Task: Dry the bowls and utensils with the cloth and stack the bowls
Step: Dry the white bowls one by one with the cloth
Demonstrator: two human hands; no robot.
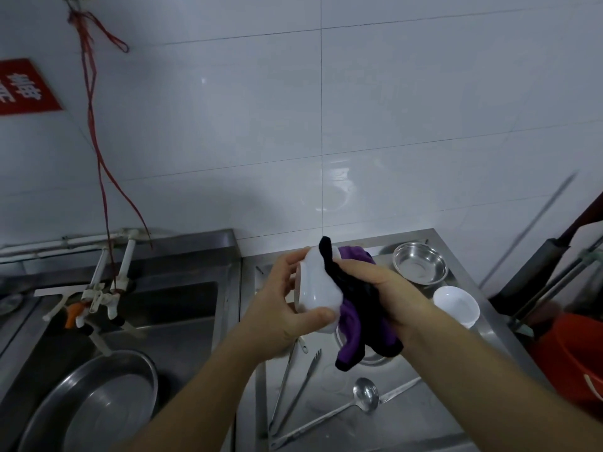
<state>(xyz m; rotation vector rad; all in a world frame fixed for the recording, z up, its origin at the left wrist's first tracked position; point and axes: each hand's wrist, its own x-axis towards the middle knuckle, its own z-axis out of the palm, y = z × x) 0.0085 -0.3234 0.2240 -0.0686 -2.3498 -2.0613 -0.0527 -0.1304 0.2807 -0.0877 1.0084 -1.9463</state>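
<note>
My left hand [280, 308] grips a white bowl [318, 287] tilted on its side above the steel counter [424, 406]. My right hand [388, 288] holds a purple and black cloth [359, 321] bunched against the bowl's outer side, with the cloth hanging down below it. A steel bowl [420, 263] stands at the back of the counter, and a second white bowl [456, 306] sits upright just in front of it. Steel tongs [295, 389] and a ladle [365, 394] lie on the counter below my hands.
A steel sink [182, 308] on the left holds a large steel basin [94, 399] under white taps [107, 288]. An orange bucket [574, 353] and leaning handles stand to the right of the counter. White tiled wall behind.
</note>
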